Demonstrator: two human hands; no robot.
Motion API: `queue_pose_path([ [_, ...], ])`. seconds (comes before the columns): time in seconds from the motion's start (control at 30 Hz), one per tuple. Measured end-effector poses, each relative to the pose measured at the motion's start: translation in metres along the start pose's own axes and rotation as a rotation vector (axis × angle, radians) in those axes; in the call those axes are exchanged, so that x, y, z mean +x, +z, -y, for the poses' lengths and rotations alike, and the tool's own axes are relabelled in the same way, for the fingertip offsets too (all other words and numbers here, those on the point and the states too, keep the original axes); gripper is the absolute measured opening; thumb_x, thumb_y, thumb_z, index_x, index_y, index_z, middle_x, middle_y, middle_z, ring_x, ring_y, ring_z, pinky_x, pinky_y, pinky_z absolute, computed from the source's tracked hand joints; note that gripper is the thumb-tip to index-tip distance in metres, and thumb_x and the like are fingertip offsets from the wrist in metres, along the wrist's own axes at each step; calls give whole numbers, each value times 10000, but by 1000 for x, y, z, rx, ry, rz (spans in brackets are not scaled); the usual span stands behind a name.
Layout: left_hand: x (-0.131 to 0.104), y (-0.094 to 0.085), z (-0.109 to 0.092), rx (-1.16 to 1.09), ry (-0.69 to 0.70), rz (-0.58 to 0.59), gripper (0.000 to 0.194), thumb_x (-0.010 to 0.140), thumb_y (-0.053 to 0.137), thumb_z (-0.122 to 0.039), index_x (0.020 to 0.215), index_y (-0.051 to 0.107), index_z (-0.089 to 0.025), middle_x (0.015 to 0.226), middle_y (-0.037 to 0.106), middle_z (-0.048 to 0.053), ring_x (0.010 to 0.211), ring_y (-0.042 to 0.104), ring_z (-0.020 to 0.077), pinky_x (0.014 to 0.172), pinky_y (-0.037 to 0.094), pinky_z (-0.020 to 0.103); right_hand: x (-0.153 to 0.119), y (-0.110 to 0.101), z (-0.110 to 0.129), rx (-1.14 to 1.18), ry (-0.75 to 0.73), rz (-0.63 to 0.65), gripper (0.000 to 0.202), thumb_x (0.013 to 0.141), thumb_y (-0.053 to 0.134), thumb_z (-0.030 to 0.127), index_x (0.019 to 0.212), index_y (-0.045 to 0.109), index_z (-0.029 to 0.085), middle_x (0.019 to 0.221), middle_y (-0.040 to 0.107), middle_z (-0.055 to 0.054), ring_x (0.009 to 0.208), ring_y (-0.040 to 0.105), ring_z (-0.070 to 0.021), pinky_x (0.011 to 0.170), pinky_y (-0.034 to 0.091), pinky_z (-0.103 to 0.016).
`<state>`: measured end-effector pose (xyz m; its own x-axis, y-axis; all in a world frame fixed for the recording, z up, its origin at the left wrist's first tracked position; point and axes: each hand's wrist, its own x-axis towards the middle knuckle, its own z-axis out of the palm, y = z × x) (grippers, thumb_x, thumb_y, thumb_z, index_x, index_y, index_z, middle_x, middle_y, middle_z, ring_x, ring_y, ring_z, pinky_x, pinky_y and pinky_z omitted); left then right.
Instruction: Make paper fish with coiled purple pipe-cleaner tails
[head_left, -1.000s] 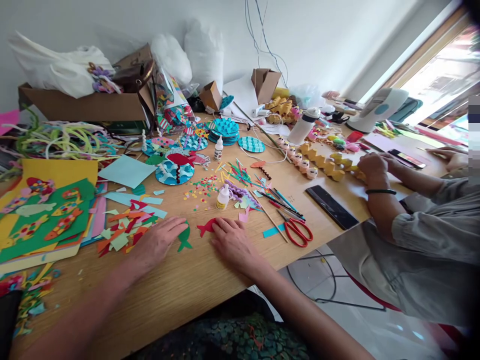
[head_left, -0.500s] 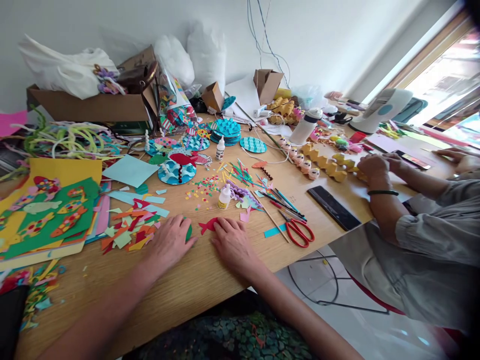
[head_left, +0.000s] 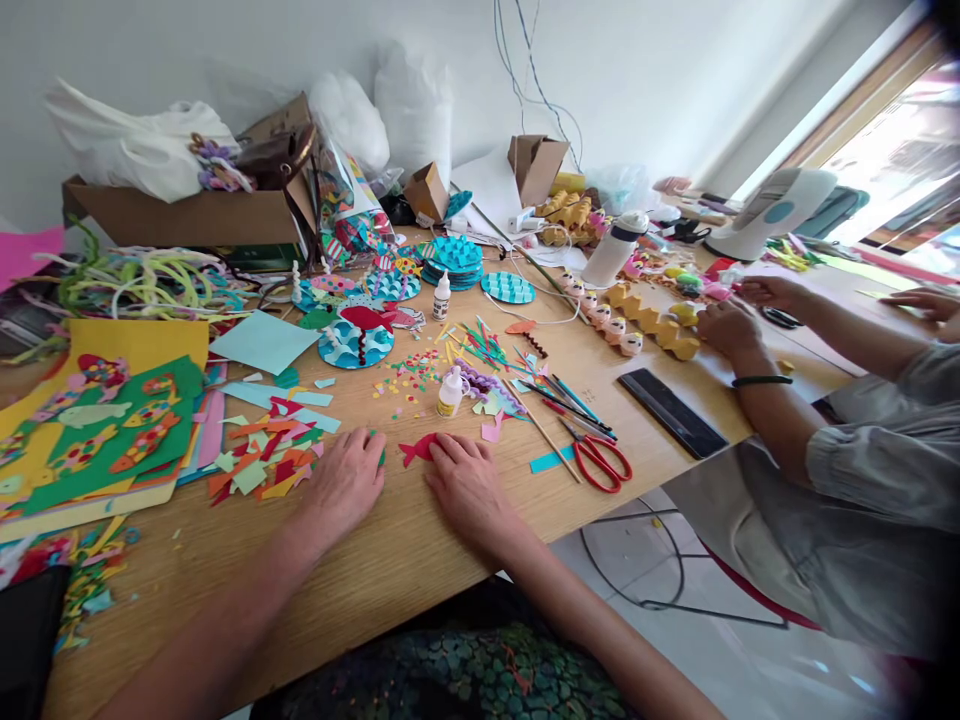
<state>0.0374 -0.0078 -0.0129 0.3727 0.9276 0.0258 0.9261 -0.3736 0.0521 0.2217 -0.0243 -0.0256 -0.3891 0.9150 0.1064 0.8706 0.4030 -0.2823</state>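
Note:
In front of me, a red paper fish (head_left: 420,451) lies on the table with its tail showing. The fingers of my right hand (head_left: 466,485) are closed together over its front part and hold it against the wood. To the left, my left hand (head_left: 346,480) curls over a green paper piece (head_left: 383,457), of which only slivers show past the fingertips. Paper scraps (head_left: 259,455) in several colours lie just beside that hand. A small white glue bottle (head_left: 451,393) stands beyond my right hand, and red-handled scissors (head_left: 602,460) lie to its right.
Green and yellow sheets with decorated paper fish (head_left: 142,420) lie at the left. Blue discs (head_left: 355,343), a second bottle (head_left: 441,297) and confetti (head_left: 409,378) sit farther back. A black phone-like slab (head_left: 670,412) lies right. A co-worker's hands (head_left: 731,330) are near yellow egg-carton strips (head_left: 649,322).
My left hand has drawn slightly back, its thumb now tucked in, and less of the green paper shows. My right hand stays on the fish. The co-worker's hands have moved apart.

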Motion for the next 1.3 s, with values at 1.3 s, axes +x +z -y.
queue_pose_path([
  [1.3, -12, -2, 5, 61, 105, 22, 204, 803, 380, -65, 821, 550, -176, 810, 582, 68, 803, 544, 236, 701, 410, 348, 4, -2, -6, 40, 1, 45, 272, 878, 422, 224, 1108, 561, 181, 1227, 549, -70, 1091, 476, -211, 895, 332, -369],
])
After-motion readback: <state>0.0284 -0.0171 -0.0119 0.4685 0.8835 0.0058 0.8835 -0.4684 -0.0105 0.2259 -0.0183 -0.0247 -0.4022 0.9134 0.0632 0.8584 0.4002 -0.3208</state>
